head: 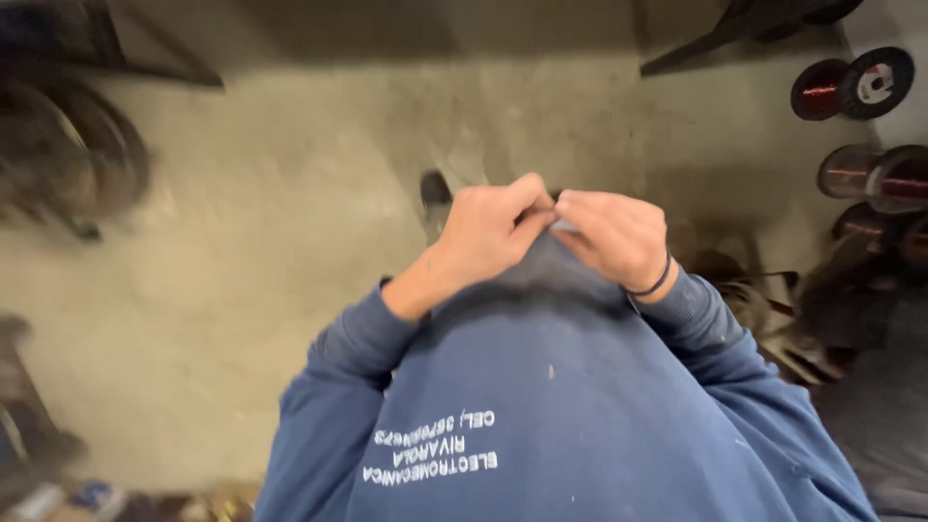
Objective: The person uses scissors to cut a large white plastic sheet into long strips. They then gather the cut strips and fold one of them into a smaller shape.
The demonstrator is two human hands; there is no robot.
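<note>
Your left hand (488, 232) and right hand (614, 237) meet above the sweatshirt (551, 387), fingers pinched shut on something small between them, unidentifiable.

A worn concrete floor (242, 290) spreads out below, grey and stained. At its right edge sit several spools of copper wire (870, 174), close together. A dark wheel-like thing (77, 155) rests at the left, blurred.

Workshop setting. Bare, stained concrete floor (290, 242) beneath the pinched fingertips. Spools of copper winding wire (855, 87) stacked far to the right of the grip. Dark wheel-like machine part (72, 155) well off to its left.
</note>
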